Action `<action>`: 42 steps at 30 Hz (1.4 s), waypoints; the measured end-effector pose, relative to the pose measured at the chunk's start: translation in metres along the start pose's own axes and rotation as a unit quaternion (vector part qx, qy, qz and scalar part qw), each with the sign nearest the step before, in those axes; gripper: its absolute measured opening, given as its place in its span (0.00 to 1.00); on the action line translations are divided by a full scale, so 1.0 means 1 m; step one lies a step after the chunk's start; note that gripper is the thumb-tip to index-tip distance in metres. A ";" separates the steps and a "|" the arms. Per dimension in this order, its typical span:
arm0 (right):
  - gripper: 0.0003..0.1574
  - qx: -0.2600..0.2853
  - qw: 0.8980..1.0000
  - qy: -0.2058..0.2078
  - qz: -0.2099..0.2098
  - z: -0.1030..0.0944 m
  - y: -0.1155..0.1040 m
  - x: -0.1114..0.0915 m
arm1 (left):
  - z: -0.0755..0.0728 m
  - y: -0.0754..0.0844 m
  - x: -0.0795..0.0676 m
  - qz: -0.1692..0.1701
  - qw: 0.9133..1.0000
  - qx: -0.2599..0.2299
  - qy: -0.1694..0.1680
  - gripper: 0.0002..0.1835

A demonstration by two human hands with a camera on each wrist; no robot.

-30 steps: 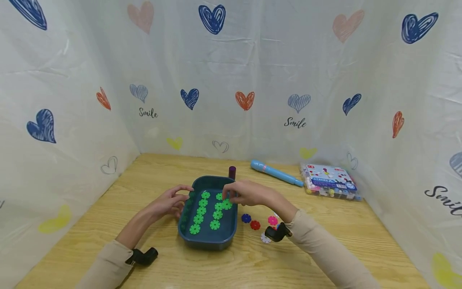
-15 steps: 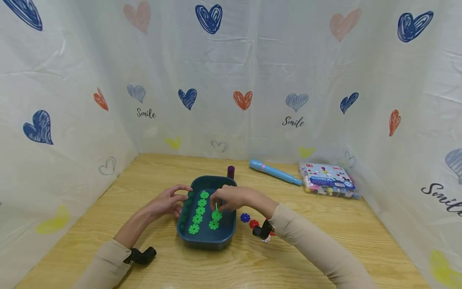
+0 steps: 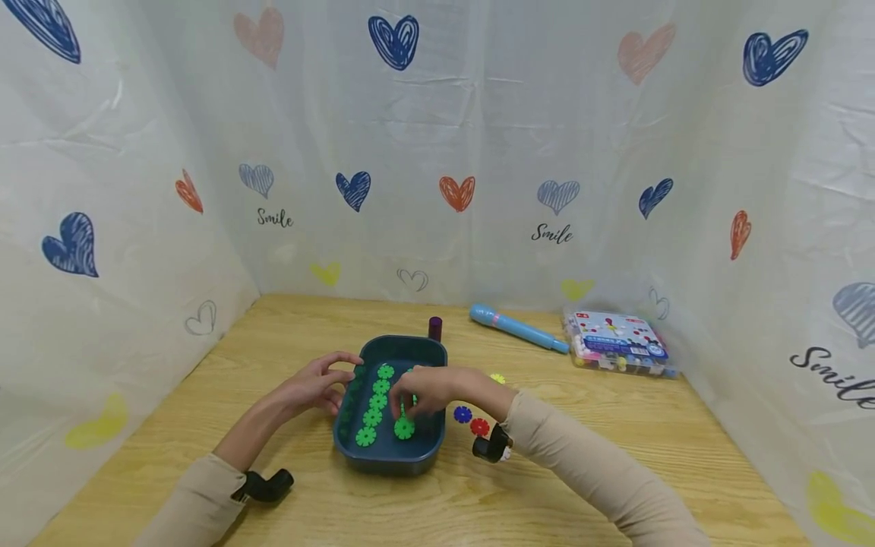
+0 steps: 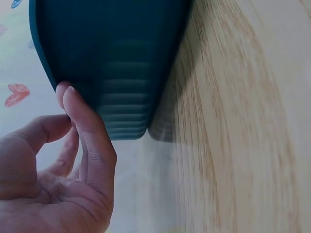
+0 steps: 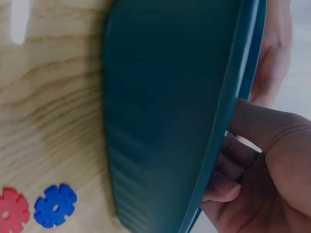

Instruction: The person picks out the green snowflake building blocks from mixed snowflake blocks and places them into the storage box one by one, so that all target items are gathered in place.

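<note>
A dark teal plastic tub (image 3: pixel 390 460) sits on the table, with green notched plastic discs inside. A line of green discs (image 3: pixel 372 418) runs along its left half. My left hand (image 3: pixel 317 387) holds the tub's left rim; in the left wrist view its fingertips meet at the edge of the tub wall (image 4: pixel 121 63). My right hand (image 3: pixel 427 390) reaches down inside, its fingers pinching a green disc seen edge-on over another green disc (image 3: pixel 404 428) in the right half. In the right wrist view the tub's side (image 5: pixel 165 107) hides what those fingers hold.
Right of the tub lie a blue disc (image 3: pixel 462 415), a red disc (image 3: pixel 480 427) and a yellow disc (image 3: pixel 498 378). A purple cylinder (image 3: pixel 435 328) stands behind the tub. Farther right are a light-blue tube (image 3: pixel 519 329) and a clear case of colourful pieces (image 3: pixel 620 343).
My right hand has moved left and toward me inside the tub, from its far right side to the near discs, with a green disc in its fingers. The left hand keeps its place on the rim.
</note>
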State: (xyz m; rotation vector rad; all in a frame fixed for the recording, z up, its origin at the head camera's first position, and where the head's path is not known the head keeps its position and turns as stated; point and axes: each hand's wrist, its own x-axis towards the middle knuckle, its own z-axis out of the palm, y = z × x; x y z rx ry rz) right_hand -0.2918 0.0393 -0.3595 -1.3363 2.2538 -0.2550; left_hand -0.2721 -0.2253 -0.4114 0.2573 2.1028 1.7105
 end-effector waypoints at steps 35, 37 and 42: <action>0.10 -0.029 0.989 0.144 0.001 0.000 0.008 -0.070 | -0.002 0.004 -0.003 0.022 0.998 0.062 0.007 0.26; 0.10 -0.028 0.984 0.174 0.020 0.000 0.017 -0.087 | -0.003 0.009 -0.003 0.027 0.995 0.089 0.025 0.24; 0.08 -0.063 0.951 0.281 0.112 0.004 0.041 -0.123 | -0.006 0.025 -0.002 0.067 0.979 0.178 0.071 0.22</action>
